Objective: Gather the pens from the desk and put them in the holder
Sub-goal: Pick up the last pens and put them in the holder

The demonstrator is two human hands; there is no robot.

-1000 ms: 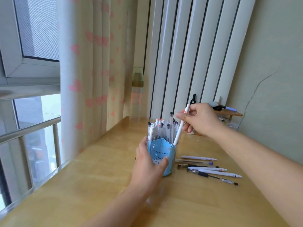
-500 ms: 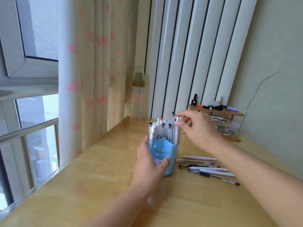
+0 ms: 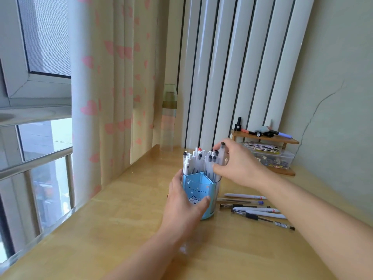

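Since a second ago the right hand [image 3: 240, 164] has come down from holding a white pen raised above the pen holder [image 3: 200, 194] to resting at the holder's rim, and that pen now stands inside with the rest. The left hand [image 3: 184, 209] has stayed wrapped around the holder's near side.

The holder looks packed, so the risk is crowding: pressing the tall clear pen [image 3: 222, 156] further in could jam it against its neighbours, lever one out, or tip the holder toward the loose pens [image 3: 256, 209] lying on the tabletop [image 3: 121, 229] just right of it. The left hand's brace should prevent a tip. A sleeve or forearm sweeping back from the holder could also roll those loose pens away.

The right hand is partly closed, fingers curled over the pen tops and thumb against their right side, touching the clear pen; whether it is gripping or only nudging I cannot tell. The left hand is spread wide, clasping the blue wall of the holder, thumb across its front. About six pens remain to the right of the holder.
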